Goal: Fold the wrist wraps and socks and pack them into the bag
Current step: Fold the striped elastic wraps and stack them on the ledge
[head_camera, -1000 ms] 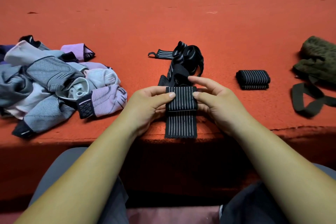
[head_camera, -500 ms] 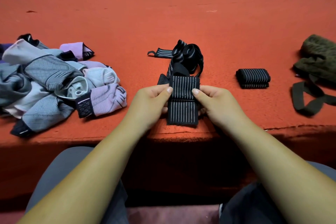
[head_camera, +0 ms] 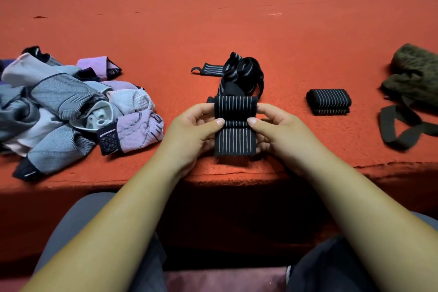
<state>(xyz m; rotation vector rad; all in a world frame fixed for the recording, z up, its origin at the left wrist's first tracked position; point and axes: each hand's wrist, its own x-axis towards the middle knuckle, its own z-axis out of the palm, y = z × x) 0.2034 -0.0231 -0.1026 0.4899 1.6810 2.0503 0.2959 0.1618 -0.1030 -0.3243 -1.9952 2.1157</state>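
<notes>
Left hand [head_camera: 192,130] and right hand [head_camera: 277,130] both pinch the striped black wrist wrap [head_camera: 234,125], thumbs on top, fingers curled under, at the near edge of the red surface [head_camera: 237,26]. Loose wrap [head_camera: 237,73] just behind it. Folded wrap [head_camera: 328,101] to the right, green bag [head_camera: 414,73] far right, sock pile [head_camera: 71,111] left.
</notes>
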